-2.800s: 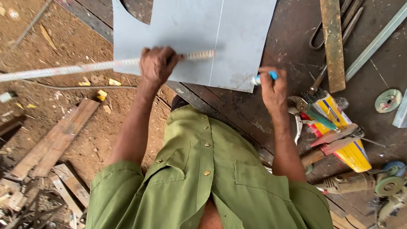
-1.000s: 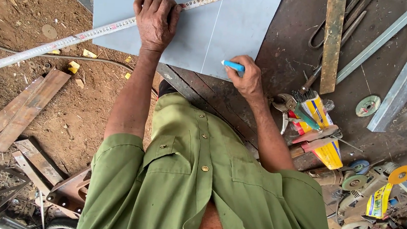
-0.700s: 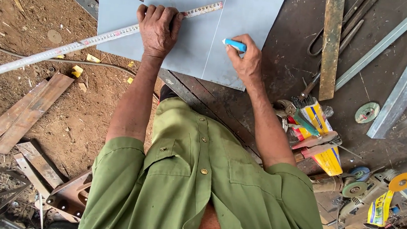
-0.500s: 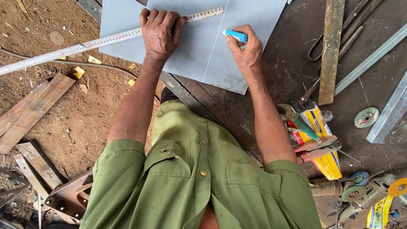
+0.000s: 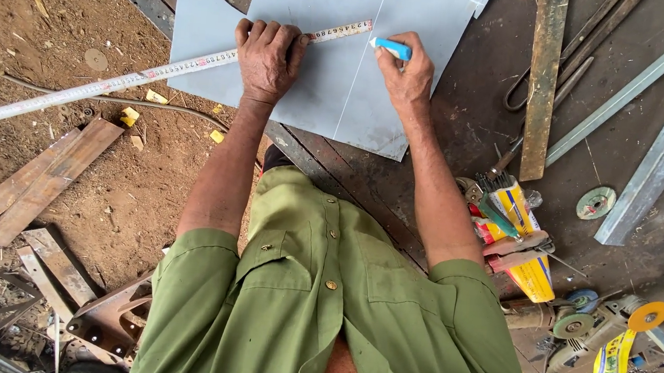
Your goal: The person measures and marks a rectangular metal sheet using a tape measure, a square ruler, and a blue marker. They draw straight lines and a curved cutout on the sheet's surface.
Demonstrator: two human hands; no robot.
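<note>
The left hand [image 5: 269, 59] presses flat on the ruler [image 5: 156, 76] so it stays put on the gray sheet [image 5: 317, 88] (fingers together), while the right hand [image 5: 407, 76] pinches a blue marker [image 5: 391, 49] at its end.

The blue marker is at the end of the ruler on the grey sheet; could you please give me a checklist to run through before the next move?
1. Left hand presses the metal ruler flat on the grey sheet: ok.
2. Blue marker gripped in right hand: ok.
3. Marker tip at the ruler's end: ok.
4. Tip exactly on the drawn line: cannot tell.
5. Sheet fully supported by the workbench: cannot tell.
</note>
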